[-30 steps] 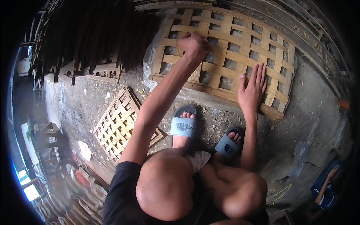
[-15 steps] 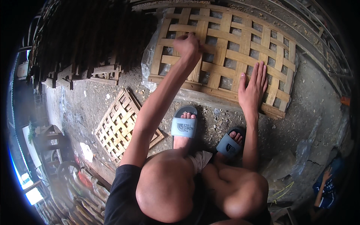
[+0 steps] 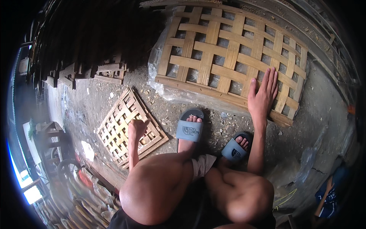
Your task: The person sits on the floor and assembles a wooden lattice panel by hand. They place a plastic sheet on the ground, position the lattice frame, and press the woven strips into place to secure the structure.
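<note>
A large woven bamboo lattice panel in a wooden frame lies in front of me on clear plastic sheeting. My right hand rests flat on its near right part, fingers stretched out and thumb apart. Over to the left, a stack of smaller woven lattice panels sits on the ground, turned at an angle. My left hand is over the right side of that stack, its fingers curled closed. Whether something is between those fingers cannot be made out.
My feet in blue-grey slides stand between the panels and me. A tall dark pile of strips rises at the far left, above wooden frames. Wooden rails run along the far right. Part of another person shows at lower right.
My left hand has moved from above the large panel, back and left, to the small panel stack. My right hand stays on the large panel. The whole view has shifted slightly.
</note>
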Available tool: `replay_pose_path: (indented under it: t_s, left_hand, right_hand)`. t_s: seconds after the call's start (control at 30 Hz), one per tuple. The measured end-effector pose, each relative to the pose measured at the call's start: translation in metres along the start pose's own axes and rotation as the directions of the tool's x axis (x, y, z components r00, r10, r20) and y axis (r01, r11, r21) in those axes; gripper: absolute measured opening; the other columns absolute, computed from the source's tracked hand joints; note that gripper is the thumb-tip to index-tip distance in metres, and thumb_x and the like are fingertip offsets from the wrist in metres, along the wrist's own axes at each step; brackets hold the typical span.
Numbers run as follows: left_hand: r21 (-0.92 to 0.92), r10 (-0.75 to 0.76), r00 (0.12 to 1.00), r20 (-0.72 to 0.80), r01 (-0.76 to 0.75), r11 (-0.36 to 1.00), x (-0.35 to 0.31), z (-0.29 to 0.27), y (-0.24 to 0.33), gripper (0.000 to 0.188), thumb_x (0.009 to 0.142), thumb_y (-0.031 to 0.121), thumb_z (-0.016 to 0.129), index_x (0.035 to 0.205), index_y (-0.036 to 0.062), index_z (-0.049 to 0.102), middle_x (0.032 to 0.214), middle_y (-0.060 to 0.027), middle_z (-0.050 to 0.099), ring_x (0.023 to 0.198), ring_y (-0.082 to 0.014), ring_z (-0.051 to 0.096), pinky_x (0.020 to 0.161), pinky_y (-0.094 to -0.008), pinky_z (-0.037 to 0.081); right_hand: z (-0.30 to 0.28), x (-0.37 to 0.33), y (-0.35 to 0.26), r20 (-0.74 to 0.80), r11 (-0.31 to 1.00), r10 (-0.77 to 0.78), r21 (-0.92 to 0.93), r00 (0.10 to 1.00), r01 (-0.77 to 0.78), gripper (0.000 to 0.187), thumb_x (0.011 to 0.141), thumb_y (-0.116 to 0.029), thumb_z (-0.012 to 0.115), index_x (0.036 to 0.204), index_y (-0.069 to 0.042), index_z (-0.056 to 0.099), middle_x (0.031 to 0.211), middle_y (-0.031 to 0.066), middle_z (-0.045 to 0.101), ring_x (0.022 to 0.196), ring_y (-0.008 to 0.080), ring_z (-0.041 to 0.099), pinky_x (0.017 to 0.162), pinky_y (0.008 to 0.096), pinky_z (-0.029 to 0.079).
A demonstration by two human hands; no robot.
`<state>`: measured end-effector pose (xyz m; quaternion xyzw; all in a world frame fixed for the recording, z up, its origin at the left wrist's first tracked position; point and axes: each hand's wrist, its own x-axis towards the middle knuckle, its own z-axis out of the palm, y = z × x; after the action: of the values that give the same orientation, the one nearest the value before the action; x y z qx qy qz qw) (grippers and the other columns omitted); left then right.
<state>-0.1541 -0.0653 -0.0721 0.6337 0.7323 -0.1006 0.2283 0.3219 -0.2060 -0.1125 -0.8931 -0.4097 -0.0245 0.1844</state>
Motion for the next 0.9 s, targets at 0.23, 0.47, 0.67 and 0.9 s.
replay_pose_path:
  t_s: [0.23,0.47,0.67,0.9]
  left_hand:
    - [-0.094,0.629,0.765,-0.138,-0.642,0.761,0.025,-0.058,0.132,0.039,0.094,0.021,0.083,0.127,0.0047,0.071,0.1,-0.0122,0.077,0.094,-0.0235,0.075,0.084,-0.0388,0.06]
    - [0.24,0.946,0.084,-0.312,-0.957,0.164,0.123,-0.06,0.294,0.034,0.094,0.023,0.077,0.125,0.0087,0.07,0.12,-0.0151,0.071,0.107,-0.0351,0.072,0.092,-0.0457,0.06]
    - [0.472,0.979,-0.204,-0.021,-0.865,-0.17,0.152,-0.032,0.372,0.042,0.091,0.023,0.077,0.128,0.0043,0.067,0.125,-0.014,0.068,0.12,-0.0326,0.067,0.096,-0.045,0.059]
    - [0.648,0.921,-0.384,0.059,-0.688,-0.328,0.197,0.013,0.384,0.027,0.092,0.015,0.072,0.118,0.0069,0.068,0.112,-0.0083,0.065,0.11,-0.0247,0.066,0.085,-0.0412,0.061]
  right_hand:
    - [-0.004,0.0,0.0,-0.013,1.0,-0.005,-0.02,1.0,0.004,0.07,0.112,-0.039,0.047,0.166,0.001,0.031,0.176,0.0176,0.026,0.165,0.0318,0.021,0.132,0.0517,0.02]
    - [0.008,-0.005,-0.015,0.02,0.999,-0.03,0.035,0.999,0.029,0.069,0.112,-0.038,0.048,0.167,0.0,0.031,0.177,0.0166,0.026,0.165,0.0318,0.021,0.131,0.0517,0.02]
    - [-0.001,-0.001,-0.003,-0.007,1.0,0.006,-0.001,1.0,-0.006,0.068,0.112,-0.037,0.049,0.167,0.0,0.031,0.177,0.0161,0.027,0.165,0.0319,0.021,0.132,0.0524,0.02]
    - [-0.004,0.001,-0.006,-0.009,1.0,0.015,0.014,1.0,-0.015,0.068,0.112,-0.037,0.049,0.167,-0.001,0.031,0.177,0.0169,0.025,0.165,0.0323,0.02,0.132,0.0536,0.019]
